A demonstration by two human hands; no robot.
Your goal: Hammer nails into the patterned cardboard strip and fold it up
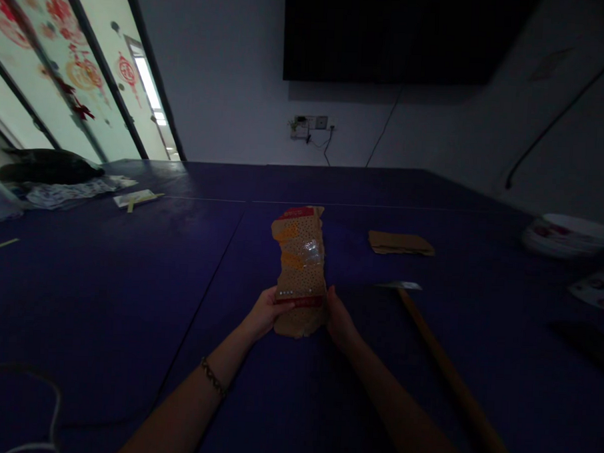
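From where I stand, the torn cardboard sheet is held up over the middle of the dark blue table, well short of its far edge; I can't tell whether its lower end touches the tabletop. The left hand grips its lower left side, thumb laid across the printed front, and the right hand closes on the lower right side, its fingers mostly hidden. It looks light and fairly stiff, yet bent and ragged, so I'd expect it to flex or tear further along the rough margins. The glossy patch at its middle may be slick; the matt sides seem better to pinch. Toward the table's right edge lie a folded cardboard stack and a wooden-handled tool, both apart from the hands.
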